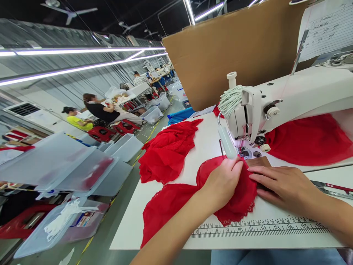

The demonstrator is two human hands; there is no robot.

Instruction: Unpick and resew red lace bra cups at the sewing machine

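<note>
My left hand is closed, with thumb and fingers pinching a red lace-edged fabric piece just in front of the needle area of a white sewing machine. My right hand lies flat with fingers stretched out, its fingertips at the fabric's right edge. A brown flat piece shows beside those fingertips. More of the red cloth spreads left under my left forearm. Behind it rests a crumpled red fabric pile. The fabric's underside is hidden.
A printed ruler runs along the table's front edge. Scissors lie right of my right hand. Red fabric sits beneath the machine arm. A cardboard panel stands behind. Plastic bins and seated people are at left.
</note>
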